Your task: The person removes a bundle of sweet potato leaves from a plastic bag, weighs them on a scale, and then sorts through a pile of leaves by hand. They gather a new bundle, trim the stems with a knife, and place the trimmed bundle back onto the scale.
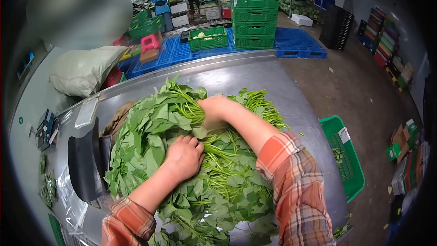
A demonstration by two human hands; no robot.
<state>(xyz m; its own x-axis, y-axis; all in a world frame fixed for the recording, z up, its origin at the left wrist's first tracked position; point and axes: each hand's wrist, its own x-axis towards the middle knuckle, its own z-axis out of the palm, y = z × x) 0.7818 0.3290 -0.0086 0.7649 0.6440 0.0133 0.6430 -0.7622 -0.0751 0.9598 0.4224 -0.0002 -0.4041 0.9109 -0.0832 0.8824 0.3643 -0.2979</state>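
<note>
A big heap of leafy greens (227, 168) with long green stems lies on the metal table, in front of my body. My right hand (215, 110) is closed at the stem end of a bunch of leafy greens (166, 109) at the top of the heap; its fingertips are partly hidden. Lower and to the left, my left hand (184, 156) rests among the leaves with its fingers curled round greens. More stems (268, 109) stick out behind my right forearm, pointing right.
The metal table (259, 70) bears a black curved scale-like device (85, 161) at left. A green crate (348, 164) stands beyond the right edge. Behind are a white sack (86, 70), stacked green crates (255, 23), blue pallets (296, 41) and two people working farther back.
</note>
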